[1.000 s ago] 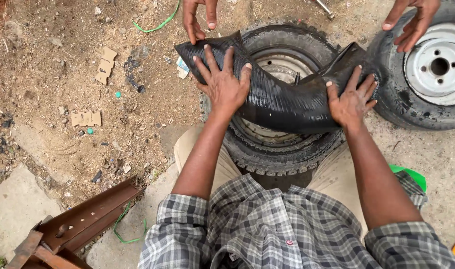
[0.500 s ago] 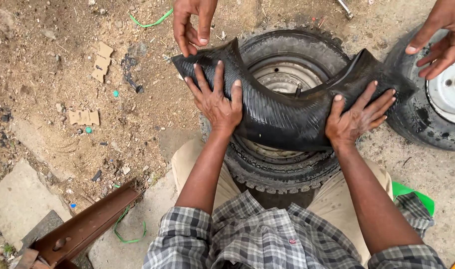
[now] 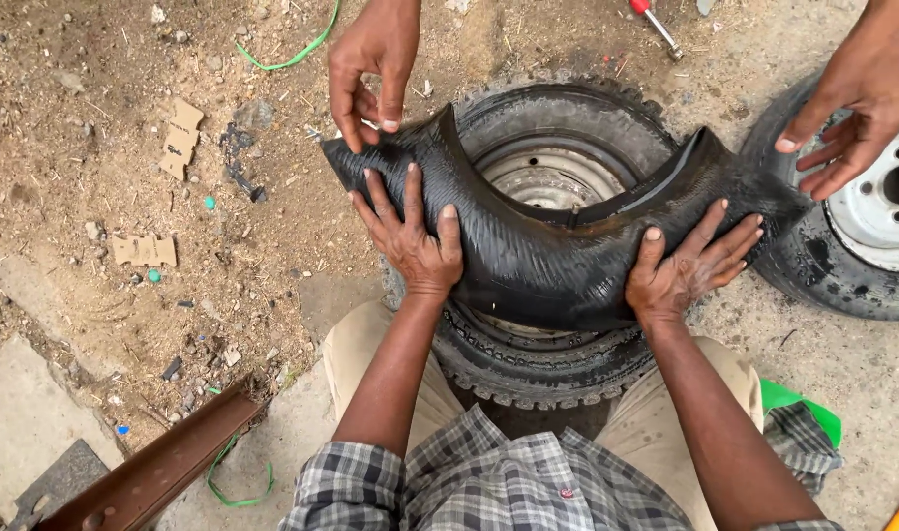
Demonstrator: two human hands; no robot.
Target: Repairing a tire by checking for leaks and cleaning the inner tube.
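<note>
Head view: the left hand [image 3: 410,241] lies flat, fingers spread, pressing on the left part of a black rubber strip [image 3: 558,261] bent in a U across the tyre [image 3: 558,364] at the centre of the frame. The right hand [image 3: 690,265] lies flat too, fingers fanned, on the right part of the strip; neither hand is closed around it, both only press down.

Compared with a second ago, both hands sit lower and nearer the middle of the strip, and the curve looks pushed deeper over the rim [image 3: 553,177]. The strip seems more firmly pinned than before.

A second person's hand [image 3: 376,69] at the upper centre now pinches the left tip of the strip, where earlier it hovered just above it. Their other hand [image 3: 853,108] at the upper right rests on a second wheel [image 3: 887,211], its fingertips close to the right tip.

A rusty bar [image 3: 154,472] lies at the lower left, a green cord [image 3: 292,54] at the upper left, and cardboard scraps [image 3: 179,138] on the dirt.
</note>
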